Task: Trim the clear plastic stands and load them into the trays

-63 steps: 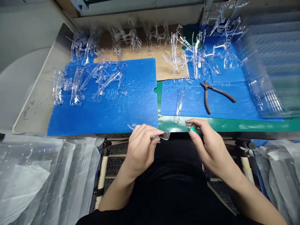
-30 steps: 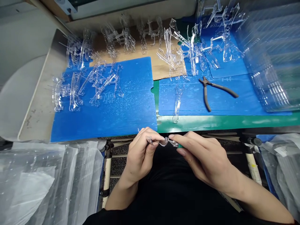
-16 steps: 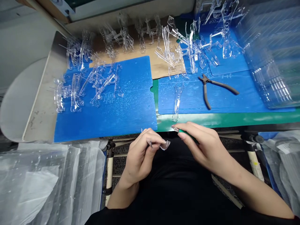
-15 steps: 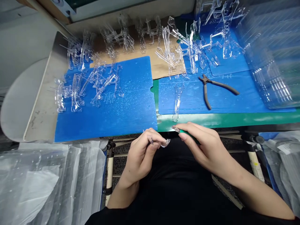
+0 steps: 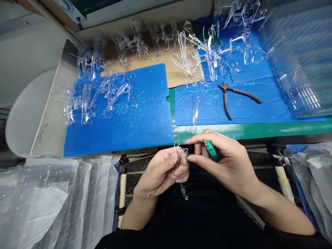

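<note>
The person's left hand point(image 5: 164, 171) is closed around a clear plastic part point(image 5: 184, 192), held in front of the body just off the near edge of the green surface point(image 5: 246, 131). The right hand point(image 5: 225, 152) grips a green-handled tool point(image 5: 212, 151), its thumb and forefinger reaching the part's side, though whether they touch it is hard to tell. Beyond, a loose clear piece point(image 5: 195, 114) lies left of open pliers point(image 5: 226, 90).

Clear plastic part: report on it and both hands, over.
Left hand gripping clear plastic part. Right hand holding green tool, fingers by the part. Pliers on blue sheet, apart from both hands.
</note>
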`<state>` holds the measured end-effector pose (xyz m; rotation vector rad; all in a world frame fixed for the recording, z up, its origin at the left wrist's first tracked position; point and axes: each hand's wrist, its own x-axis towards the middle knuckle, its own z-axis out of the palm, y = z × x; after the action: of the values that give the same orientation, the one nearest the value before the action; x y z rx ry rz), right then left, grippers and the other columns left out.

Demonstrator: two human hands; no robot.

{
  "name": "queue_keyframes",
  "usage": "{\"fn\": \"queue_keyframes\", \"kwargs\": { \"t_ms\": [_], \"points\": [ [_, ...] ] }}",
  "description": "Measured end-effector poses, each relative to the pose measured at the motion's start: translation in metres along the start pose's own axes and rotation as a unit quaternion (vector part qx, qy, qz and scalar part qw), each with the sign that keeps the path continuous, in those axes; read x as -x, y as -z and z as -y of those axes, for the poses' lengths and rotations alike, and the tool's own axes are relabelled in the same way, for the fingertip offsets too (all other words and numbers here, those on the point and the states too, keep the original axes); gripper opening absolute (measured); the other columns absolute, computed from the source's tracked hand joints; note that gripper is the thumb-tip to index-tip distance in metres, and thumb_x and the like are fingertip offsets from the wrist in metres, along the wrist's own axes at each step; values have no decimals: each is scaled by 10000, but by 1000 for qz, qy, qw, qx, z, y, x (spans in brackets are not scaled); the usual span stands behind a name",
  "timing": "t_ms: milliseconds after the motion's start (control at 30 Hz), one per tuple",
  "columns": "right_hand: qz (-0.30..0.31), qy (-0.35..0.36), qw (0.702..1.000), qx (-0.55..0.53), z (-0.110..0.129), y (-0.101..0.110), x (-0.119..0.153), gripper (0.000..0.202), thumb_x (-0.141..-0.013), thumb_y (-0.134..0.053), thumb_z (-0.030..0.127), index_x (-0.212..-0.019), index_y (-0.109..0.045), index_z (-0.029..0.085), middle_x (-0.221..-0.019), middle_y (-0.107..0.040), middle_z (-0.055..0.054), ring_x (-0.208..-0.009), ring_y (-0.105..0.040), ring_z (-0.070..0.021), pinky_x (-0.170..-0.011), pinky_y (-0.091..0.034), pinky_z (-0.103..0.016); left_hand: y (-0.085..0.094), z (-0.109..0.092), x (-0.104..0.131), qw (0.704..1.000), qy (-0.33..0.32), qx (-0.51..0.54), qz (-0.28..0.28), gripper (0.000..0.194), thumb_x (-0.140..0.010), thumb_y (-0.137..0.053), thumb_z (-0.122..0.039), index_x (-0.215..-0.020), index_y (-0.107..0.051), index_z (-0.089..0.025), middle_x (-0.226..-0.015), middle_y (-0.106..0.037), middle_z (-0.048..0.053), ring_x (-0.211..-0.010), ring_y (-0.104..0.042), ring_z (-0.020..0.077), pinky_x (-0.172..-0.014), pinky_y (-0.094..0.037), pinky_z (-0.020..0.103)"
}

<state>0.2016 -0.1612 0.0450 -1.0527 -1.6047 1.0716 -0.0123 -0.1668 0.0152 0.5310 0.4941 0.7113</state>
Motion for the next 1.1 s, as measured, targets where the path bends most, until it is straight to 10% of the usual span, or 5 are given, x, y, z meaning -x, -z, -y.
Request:
{"fn": "queue_keyframes", "kwargs": {
  "t_ms": [400,667,1100],
  "points": [
    [17,38,999,-9,-4,4,-3,159,-999,-833,145,-937,-701,208,-920,-690,-11,-819,-660,-151,-709,-550,-272,4,3,2,995,-37,-95,-10,361,-1141,-589,-483,-958,-625,-174,-655,-404,-49,-547,-329,96,-581,-357,251],
    [66,-26,989,129,-16,12,4,218,-1184,-525,247,-1362,-646,208,-1189,-715,-103,-1117,-699,-234,-950,-575,-373,6,-1,10,886,-196,-411,-88,470,-1206,-423,-470,-990,-709,-166,-830,-580,45,-706,-524,149,-679,-420,308],
    [111,99,987,68,-8,0,19,382,-1121,-598,112,-1483,-613,233,-1110,-738,-53,-863,-646,-163,-763,-539,-290,7,5,11,896,-207,-385,-83,541,-1194,-417,-523,-918,-720,-169,-759,-575,47,-646,-536,155,-622,-423,307]
  ]
}}
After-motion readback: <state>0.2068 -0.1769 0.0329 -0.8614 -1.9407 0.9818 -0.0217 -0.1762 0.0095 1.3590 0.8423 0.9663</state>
